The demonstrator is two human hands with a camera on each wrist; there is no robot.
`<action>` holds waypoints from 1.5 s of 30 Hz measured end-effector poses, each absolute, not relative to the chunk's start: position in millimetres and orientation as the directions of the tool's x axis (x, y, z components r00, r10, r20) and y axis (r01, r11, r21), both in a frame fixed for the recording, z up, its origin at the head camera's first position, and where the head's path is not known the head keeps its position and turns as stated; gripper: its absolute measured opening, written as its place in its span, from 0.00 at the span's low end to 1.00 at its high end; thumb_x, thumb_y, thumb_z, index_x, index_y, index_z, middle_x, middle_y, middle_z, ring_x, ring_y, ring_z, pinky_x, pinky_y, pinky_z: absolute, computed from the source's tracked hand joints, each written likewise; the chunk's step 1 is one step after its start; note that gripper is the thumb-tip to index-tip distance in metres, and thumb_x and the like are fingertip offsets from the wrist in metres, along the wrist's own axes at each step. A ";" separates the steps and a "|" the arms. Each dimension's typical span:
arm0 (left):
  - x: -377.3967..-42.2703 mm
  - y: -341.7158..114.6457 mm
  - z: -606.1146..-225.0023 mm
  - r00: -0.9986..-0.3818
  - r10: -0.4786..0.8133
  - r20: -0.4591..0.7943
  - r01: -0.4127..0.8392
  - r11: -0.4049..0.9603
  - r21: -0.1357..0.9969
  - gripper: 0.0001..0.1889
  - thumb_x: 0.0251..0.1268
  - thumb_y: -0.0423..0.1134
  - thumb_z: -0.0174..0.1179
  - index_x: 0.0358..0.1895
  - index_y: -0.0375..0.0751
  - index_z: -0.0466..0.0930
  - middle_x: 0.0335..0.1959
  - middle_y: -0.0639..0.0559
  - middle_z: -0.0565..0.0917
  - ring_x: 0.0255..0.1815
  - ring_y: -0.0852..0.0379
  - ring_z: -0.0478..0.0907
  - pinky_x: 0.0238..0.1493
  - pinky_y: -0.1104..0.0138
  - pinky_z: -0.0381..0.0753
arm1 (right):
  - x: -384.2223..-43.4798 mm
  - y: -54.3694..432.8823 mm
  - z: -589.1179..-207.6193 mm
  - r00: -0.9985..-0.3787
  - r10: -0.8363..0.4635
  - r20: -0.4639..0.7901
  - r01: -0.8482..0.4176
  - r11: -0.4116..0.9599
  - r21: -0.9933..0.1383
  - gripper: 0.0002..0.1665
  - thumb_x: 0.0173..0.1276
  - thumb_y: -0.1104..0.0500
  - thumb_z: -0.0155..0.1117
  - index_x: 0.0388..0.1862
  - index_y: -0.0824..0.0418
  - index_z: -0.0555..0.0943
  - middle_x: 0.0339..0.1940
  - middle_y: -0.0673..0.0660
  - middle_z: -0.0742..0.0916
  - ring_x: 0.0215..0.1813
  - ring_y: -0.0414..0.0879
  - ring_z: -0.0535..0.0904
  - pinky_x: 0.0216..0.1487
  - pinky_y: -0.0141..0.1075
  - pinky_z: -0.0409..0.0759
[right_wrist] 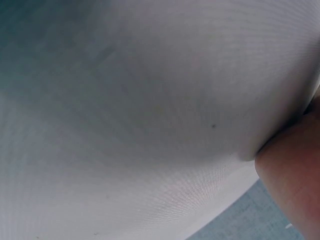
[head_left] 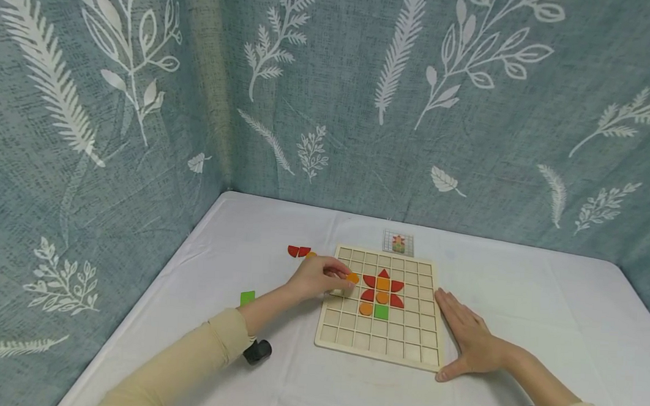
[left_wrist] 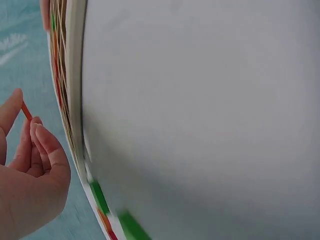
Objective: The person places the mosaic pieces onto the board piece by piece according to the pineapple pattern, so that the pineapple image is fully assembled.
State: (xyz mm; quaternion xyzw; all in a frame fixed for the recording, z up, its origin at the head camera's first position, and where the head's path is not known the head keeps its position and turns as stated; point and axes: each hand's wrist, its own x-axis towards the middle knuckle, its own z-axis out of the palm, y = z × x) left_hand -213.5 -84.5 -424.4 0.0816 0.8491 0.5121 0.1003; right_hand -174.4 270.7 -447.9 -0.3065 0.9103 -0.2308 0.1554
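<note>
My left hand (head_left: 317,277) pinches an orange disc (head_left: 353,278) above the left part of a wooden grid board (head_left: 345,336). Edge-on, the disc (left_wrist: 26,111) shows between thumb and fingertips in the left wrist view. On the board lie red pieces (head_left: 397,286) on both sides of an orange square (head_left: 383,284), with a red triangle (head_left: 384,273) on top. Below are an orange disc in the middle (head_left: 382,298), another orange disc (head_left: 366,309) and a green square (head_left: 382,312). My right hand (head_left: 475,339) rests with straight fingers against the board's right edge.
A small pattern card (head_left: 398,242) lies behind the board. Left of the board are two red pieces (head_left: 298,251), a partly hidden orange piece (head_left: 311,255) and a green piece (head_left: 247,297). A patterned curtain (head_left: 331,93) stands behind the white table (head_left: 370,395).
</note>
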 end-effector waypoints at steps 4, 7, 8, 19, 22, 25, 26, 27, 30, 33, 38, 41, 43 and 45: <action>-210.3 -63.6 -424.7 -0.944 0.322 -0.072 0.105 0.499 0.861 0.15 0.52 0.45 0.74 0.41 0.42 0.86 0.31 0.58 0.82 0.32 0.61 0.76 0.35 0.70 0.75 | -174.7 271.1 -446.6 -0.761 -0.633 -0.142 -0.485 0.701 -0.523 0.86 0.38 0.33 0.80 0.79 0.63 0.33 0.78 0.70 0.44 0.77 0.67 0.37 0.67 0.66 0.42; -207.8 -49.1 -426.2 -0.927 0.372 -0.058 0.150 0.506 0.850 0.14 0.52 0.44 0.75 0.39 0.41 0.86 0.29 0.59 0.82 0.30 0.63 0.76 0.33 0.71 0.76 | -175.1 271.0 -446.3 -0.760 -0.633 -0.144 -0.483 0.700 -0.526 0.86 0.38 0.33 0.80 0.79 0.62 0.33 0.78 0.69 0.44 0.77 0.67 0.37 0.67 0.65 0.42; -207.1 -44.3 -427.1 -0.921 0.387 -0.052 0.164 0.504 0.848 0.14 0.51 0.43 0.75 0.38 0.40 0.86 0.28 0.59 0.82 0.28 0.63 0.75 0.32 0.71 0.75 | -175.2 270.9 -446.4 -0.761 -0.633 -0.144 -0.483 0.700 -0.525 0.86 0.38 0.32 0.80 0.79 0.62 0.33 0.79 0.69 0.44 0.77 0.67 0.37 0.67 0.65 0.43; -201.1 -5.5 -428.4 -0.873 0.486 -0.028 0.284 0.555 0.782 0.08 0.50 0.38 0.75 0.32 0.43 0.86 0.23 0.61 0.78 0.26 0.67 0.72 0.33 0.74 0.73 | -175.0 271.4 -445.8 -0.764 -0.626 -0.157 -0.471 0.707 -0.528 0.86 0.38 0.32 0.80 0.79 0.61 0.33 0.79 0.67 0.43 0.77 0.66 0.36 0.67 0.65 0.42; -201.4 -3.0 -430.5 -0.871 0.491 -0.026 0.296 0.565 0.770 0.08 0.51 0.37 0.75 0.33 0.42 0.87 0.23 0.62 0.78 0.26 0.68 0.72 0.33 0.74 0.73 | -175.1 271.1 -445.6 -0.762 -0.629 -0.153 -0.475 0.704 -0.528 0.86 0.38 0.32 0.80 0.79 0.62 0.33 0.79 0.68 0.43 0.77 0.66 0.36 0.66 0.65 0.42; -201.3 -2.2 -431.7 -0.864 0.504 -0.017 0.312 0.561 0.767 0.08 0.52 0.36 0.74 0.35 0.41 0.88 0.24 0.61 0.80 0.26 0.68 0.73 0.33 0.75 0.73 | -175.0 271.0 -445.4 -0.761 -0.631 -0.149 -0.478 0.701 -0.530 0.86 0.38 0.32 0.80 0.79 0.62 0.33 0.79 0.68 0.44 0.77 0.66 0.37 0.66 0.65 0.42; -201.2 -2.3 -431.8 -0.860 0.510 -0.010 0.321 0.557 0.766 0.07 0.52 0.36 0.74 0.35 0.41 0.88 0.24 0.61 0.81 0.27 0.68 0.73 0.33 0.75 0.73 | -175.0 271.0 -445.3 -0.761 -0.631 -0.150 -0.477 0.701 -0.530 0.86 0.38 0.32 0.80 0.79 0.62 0.33 0.79 0.68 0.44 0.77 0.66 0.37 0.66 0.65 0.42; -201.0 -2.4 -431.9 -0.857 0.516 -0.003 0.330 0.553 0.765 0.07 0.53 0.35 0.74 0.36 0.40 0.89 0.24 0.60 0.82 0.27 0.68 0.74 0.33 0.75 0.73 | -174.9 271.0 -445.2 -0.762 -0.630 -0.151 -0.476 0.702 -0.530 0.86 0.38 0.32 0.80 0.79 0.62 0.33 0.79 0.68 0.44 0.77 0.66 0.36 0.66 0.65 0.42; -200.4 -2.7 -431.7 -0.848 0.530 0.014 0.356 0.549 0.756 0.06 0.55 0.35 0.72 0.37 0.40 0.90 0.28 0.57 0.86 0.31 0.67 0.77 0.36 0.76 0.74 | -174.6 271.4 -445.1 -0.763 -0.627 -0.157 -0.470 0.706 -0.530 0.86 0.38 0.32 0.80 0.79 0.62 0.33 0.79 0.68 0.44 0.77 0.66 0.36 0.67 0.65 0.41; -199.3 -3.3 -430.7 -0.838 0.545 0.026 0.386 0.557 0.735 0.06 0.58 0.35 0.70 0.39 0.41 0.90 0.33 0.55 0.88 0.36 0.64 0.81 0.39 0.76 0.75 | -174.1 271.3 -444.3 -0.766 -0.621 -0.164 -0.462 0.711 -0.530 0.86 0.38 0.32 0.80 0.79 0.62 0.33 0.79 0.68 0.44 0.77 0.65 0.36 0.67 0.64 0.41; -198.2 -3.1 -428.7 -0.826 0.562 0.037 0.437 0.598 0.672 0.06 0.61 0.37 0.68 0.39 0.43 0.90 0.36 0.56 0.88 0.40 0.64 0.81 0.40 0.77 0.75 | -174.0 271.2 -444.1 -0.771 -0.614 -0.168 -0.453 0.715 -0.533 0.86 0.37 0.32 0.80 0.79 0.61 0.33 0.79 0.67 0.43 0.78 0.65 0.36 0.67 0.64 0.41; -197.8 -3.9 -427.5 -0.824 0.565 0.040 0.447 0.605 0.660 0.05 0.61 0.38 0.68 0.39 0.44 0.91 0.36 0.57 0.87 0.39 0.64 0.80 0.39 0.77 0.74 | -174.3 271.4 -445.4 -0.772 -0.613 -0.166 -0.455 0.716 -0.529 0.86 0.38 0.32 0.80 0.79 0.61 0.33 0.79 0.67 0.43 0.78 0.65 0.36 0.67 0.64 0.41; -197.8 -5.7 -427.3 -0.823 0.567 0.045 0.441 0.587 0.679 0.06 0.61 0.37 0.68 0.39 0.43 0.91 0.36 0.57 0.87 0.38 0.65 0.80 0.39 0.77 0.74 | -174.5 271.5 -446.6 -0.771 -0.615 -0.164 -0.459 0.716 -0.526 0.86 0.38 0.32 0.80 0.79 0.61 0.33 0.79 0.67 0.44 0.78 0.65 0.36 0.67 0.64 0.42; -197.9 -8.6 -427.5 -0.826 0.562 0.048 0.422 0.559 0.714 0.06 0.60 0.37 0.69 0.39 0.43 0.90 0.34 0.57 0.87 0.36 0.65 0.79 0.37 0.76 0.74 | -174.6 271.6 -447.5 -0.771 -0.617 -0.161 -0.464 0.715 -0.523 0.86 0.38 0.32 0.80 0.79 0.61 0.33 0.79 0.67 0.44 0.78 0.65 0.36 0.67 0.64 0.42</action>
